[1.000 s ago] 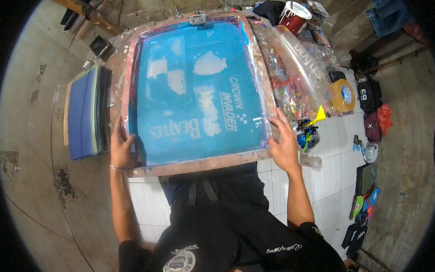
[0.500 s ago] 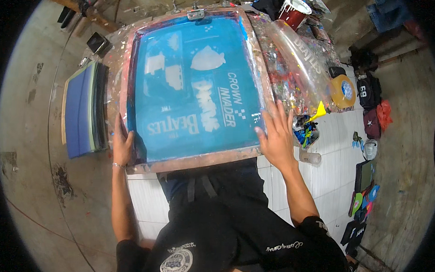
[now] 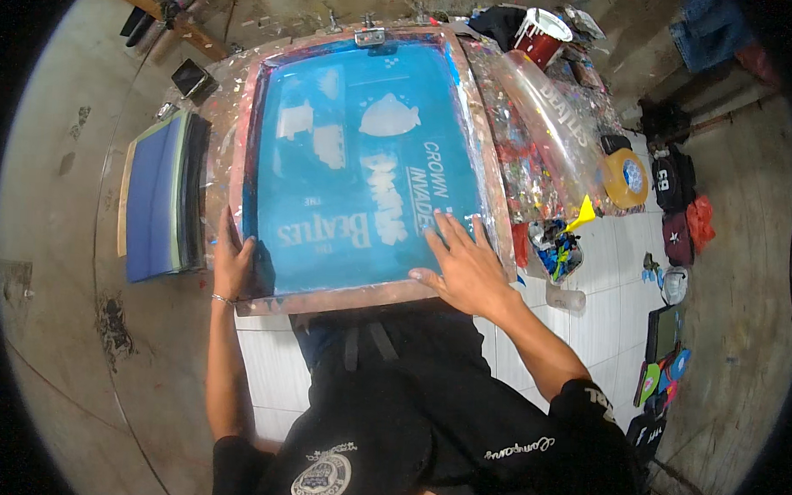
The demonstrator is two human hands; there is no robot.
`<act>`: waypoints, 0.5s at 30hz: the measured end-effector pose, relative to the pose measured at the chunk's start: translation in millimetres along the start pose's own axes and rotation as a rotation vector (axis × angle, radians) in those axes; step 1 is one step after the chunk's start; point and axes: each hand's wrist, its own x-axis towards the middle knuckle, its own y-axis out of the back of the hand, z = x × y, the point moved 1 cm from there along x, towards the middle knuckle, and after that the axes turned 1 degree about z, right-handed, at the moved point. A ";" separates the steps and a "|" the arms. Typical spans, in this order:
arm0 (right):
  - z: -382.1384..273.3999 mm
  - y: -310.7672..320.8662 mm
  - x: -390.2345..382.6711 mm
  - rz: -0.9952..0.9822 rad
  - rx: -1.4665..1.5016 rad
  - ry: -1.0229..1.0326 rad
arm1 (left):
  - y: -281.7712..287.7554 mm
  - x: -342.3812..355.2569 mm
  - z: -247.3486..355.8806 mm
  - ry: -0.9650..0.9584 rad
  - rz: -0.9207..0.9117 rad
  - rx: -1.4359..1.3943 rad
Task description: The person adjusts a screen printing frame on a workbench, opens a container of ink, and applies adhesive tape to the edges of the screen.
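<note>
- The screen (image 3: 328, 184) lies on the bench (image 3: 515, 143) straight ahead of you, its near rail just beyond your waist and its far rail under a metal clamp (image 3: 369, 38).
- Its long axis seems to run away from you, though the fisheye bend makes that hard to judge.
- Your left hand (image 3: 232, 259) grasps the left rail of the wooden frame (image 3: 350, 300) near its close corner, thumb inward, fingers along the outer side.
- Your right hand (image 3: 465, 263) is spread and released, holding nothing; its fingers point forward and left over the near right corner of the mesh. You cannot tell from here whether they touch.
- So your right hand is nearer the mesh's middle, which lies ahead and left of those fingers; your left keeps to the rim.
- A blue-topped stack (image 3: 158, 204) stands left of the screen.
</note>
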 end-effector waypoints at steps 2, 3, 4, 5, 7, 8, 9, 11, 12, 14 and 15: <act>3.4 -8.6 -3.4 0.003 0.032 0.033 | -0.5 1.9 -4.1 -0.007 -0.010 -0.004; 5.1 -10.3 -4.4 0.006 0.067 0.062 | -0.1 3.0 -1.3 -0.005 -0.009 -0.040; 5.5 -8.6 -6.7 0.017 0.061 0.075 | -0.5 1.6 2.1 -0.004 -0.008 -0.076; 7.7 -2.3 -8.4 0.006 0.134 0.083 | 2.0 2.3 9.6 0.021 -0.036 -0.019; 8.9 16.8 -8.5 0.067 0.252 0.092 | 11.5 -1.1 10.8 0.004 -0.075 0.026; 11.7 24.1 -10.5 0.082 0.240 0.108 | 15.9 -4.8 8.9 -0.016 -0.093 0.081; 17.3 27.1 -13.1 0.202 0.212 0.007 | 17.1 -11.5 10.2 0.031 -0.080 0.046; 34.3 25.1 -23.5 0.341 0.152 -0.162 | 18.2 -25.2 16.1 0.029 -0.069 0.010; 37.5 26.4 -30.3 0.353 0.148 -0.156 | 17.1 -32.6 19.2 0.022 -0.074 -0.019; 39.7 25.4 -45.7 0.333 0.227 -0.266 | 10.7 -50.5 23.3 0.105 -0.061 -0.201; 41.8 17.9 -50.9 0.293 0.280 -0.300 | 11.7 -55.0 31.3 0.095 -0.046 -0.091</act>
